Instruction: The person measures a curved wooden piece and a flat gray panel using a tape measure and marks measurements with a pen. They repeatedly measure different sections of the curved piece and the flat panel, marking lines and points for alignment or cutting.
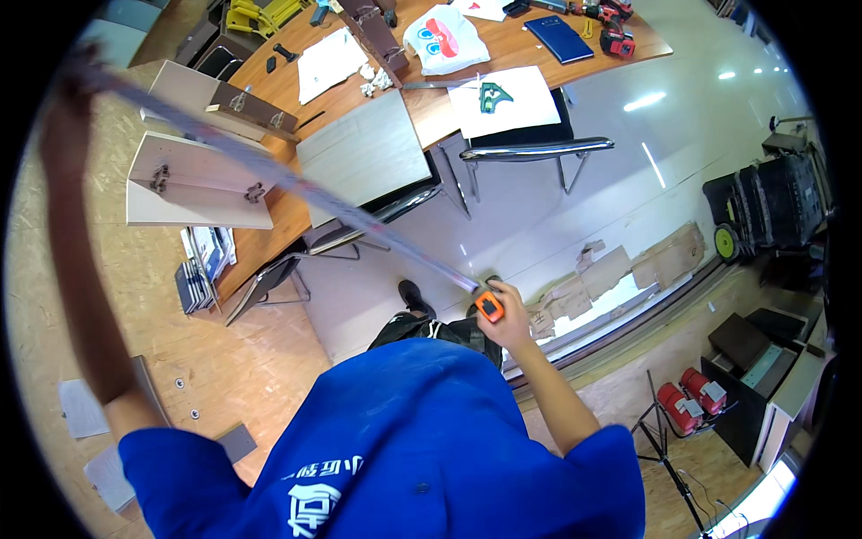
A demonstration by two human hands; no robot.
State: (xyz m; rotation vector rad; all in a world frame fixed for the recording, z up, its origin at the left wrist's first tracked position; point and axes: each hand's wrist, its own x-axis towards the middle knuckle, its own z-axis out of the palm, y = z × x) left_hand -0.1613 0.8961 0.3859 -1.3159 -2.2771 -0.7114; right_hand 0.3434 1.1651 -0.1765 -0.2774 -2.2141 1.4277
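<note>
My right hand (510, 325) is closed round the orange and black case of a tape measure (489, 306), held low in front of my body. From it the long pale blade (296, 184) runs up and to the left, pulled out across the view. At the far upper left my left hand (74, 94), with its arm stretched out, is closed on the blade's other end. That hand is blurred and its fingers show poorly. Beneath the blade are a grey board (366, 154) over a chair and a pale panel with hinges (197, 182).
A wooden table (512, 61) holds a blue notebook (558, 39), a red cordless drill (617, 38), a white plastic bag (446, 40) and papers. A green tool (493, 97) lies on a white sheet. Chairs (539, 150), a black wheeled case (763, 205), a tripod (660, 440) and red cylinders (680, 407) stand around.
</note>
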